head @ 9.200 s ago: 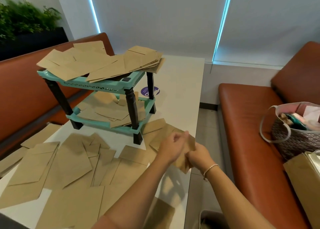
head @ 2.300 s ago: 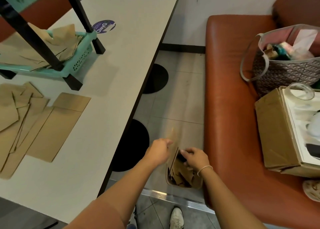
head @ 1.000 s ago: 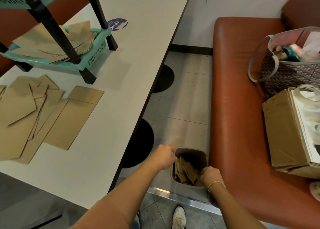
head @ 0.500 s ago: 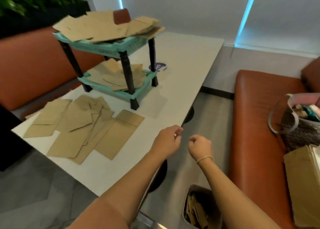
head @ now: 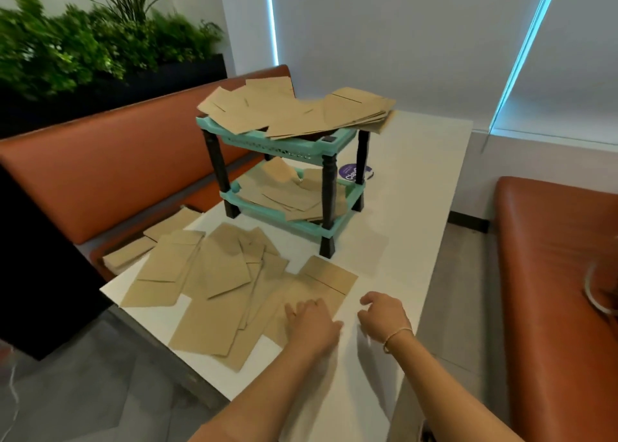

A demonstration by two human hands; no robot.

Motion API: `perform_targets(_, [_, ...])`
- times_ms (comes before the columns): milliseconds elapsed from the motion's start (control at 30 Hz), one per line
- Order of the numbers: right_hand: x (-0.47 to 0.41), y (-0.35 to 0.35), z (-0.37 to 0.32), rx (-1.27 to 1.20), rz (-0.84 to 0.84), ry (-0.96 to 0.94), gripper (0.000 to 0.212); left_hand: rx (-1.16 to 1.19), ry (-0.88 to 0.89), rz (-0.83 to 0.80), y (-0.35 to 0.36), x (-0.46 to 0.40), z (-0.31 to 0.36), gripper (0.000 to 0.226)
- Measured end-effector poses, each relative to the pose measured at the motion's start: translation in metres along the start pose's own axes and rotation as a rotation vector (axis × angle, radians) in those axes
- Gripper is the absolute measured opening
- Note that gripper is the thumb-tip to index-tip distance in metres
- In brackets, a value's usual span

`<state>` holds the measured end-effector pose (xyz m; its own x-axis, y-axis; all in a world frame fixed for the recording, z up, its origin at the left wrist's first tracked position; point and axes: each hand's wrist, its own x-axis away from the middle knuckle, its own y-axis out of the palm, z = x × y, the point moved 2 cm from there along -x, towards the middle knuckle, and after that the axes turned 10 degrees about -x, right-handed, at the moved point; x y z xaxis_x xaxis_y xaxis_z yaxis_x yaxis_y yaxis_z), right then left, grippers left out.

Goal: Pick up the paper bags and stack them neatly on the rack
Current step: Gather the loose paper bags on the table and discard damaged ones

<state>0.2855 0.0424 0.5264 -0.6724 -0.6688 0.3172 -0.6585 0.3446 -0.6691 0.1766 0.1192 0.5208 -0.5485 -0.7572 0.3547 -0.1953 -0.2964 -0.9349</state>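
Several flat brown paper bags [head: 214, 274] lie scattered on the near part of the white table [head: 411, 214]. A teal two-tier rack [head: 294, 147] with black legs stands beyond them, with loose heaps of bags on both shelves. My left hand [head: 312, 321] rests flat, fingers spread, on the nearest large bag [head: 321, 283]. Just right of that bag's edge, my right hand [head: 383, 311] hovers over bare table with fingers loosely curled, holding nothing.
An orange bench [head: 110, 171] runs along the table's left side, with a few bags [head: 133, 251] lying on its seat. A second orange bench [head: 561, 274] stands across the aisle on the right. A purple sticker [head: 354, 172] lies behind the rack. Plants [head: 83, 43] fill the back left.
Both hands have come up from the floor bin and moved forward over the table. My left hand now lies on the nearest bag, and the view has swung up to the rack.
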Motion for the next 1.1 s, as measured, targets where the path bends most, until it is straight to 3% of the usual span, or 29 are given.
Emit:
perform_targets(100, [-0.002, 0.008, -0.008, 0.047, 0.043, 0.065, 0.04, 0.301, 0.136, -0.09, -0.009, -0.001, 0.011, 0.051])
perform_targets(167, [-0.002, 0.01, -0.011, 0.078, 0.061, 0.125, 0.046, 0.38, 0.183, -0.085, -0.016, -0.004, 0.008, 0.052])
perform_targets(300, [0.004, 0.008, -0.012, 0.173, 0.061, 0.245, 0.073, 0.205, 0.076, 0.105, -0.021, -0.022, -0.024, 0.041])
perform_targets(400, [0.007, 0.004, -0.009, 0.187, 0.115, 0.344, 0.082, 0.005, -0.016, 0.081, -0.018, -0.035, -0.052, 0.055])
perform_targets(500, [0.008, -0.005, -0.008, 0.14, 0.187, 0.447, 0.084, -0.061, 0.039, 0.045, -0.013, -0.038, -0.054, 0.064])
perform_targets(667, [0.002, -0.011, 0.011, -0.009, 0.221, 0.625, 0.095, 0.028, 0.249, 0.078, -0.015, -0.026, -0.021, 0.04])
perform_targets(800, [0.004, -0.016, 0.021, -0.043, 0.126, 0.663, 0.057, 0.282, 0.38, 0.05, -0.011, -0.023, -0.009, 0.042])
perform_targets(967, [0.009, -0.024, 0.021, -0.047, 0.1, 0.694, 0.049, 0.226, 0.333, 0.107, -0.01, -0.037, -0.014, 0.041])
perform_targets(1100, [0.008, -0.027, 0.025, -0.002, 0.121, 0.722, 0.036, 0.006, 0.248, 0.022, -0.007, -0.048, -0.023, 0.084])
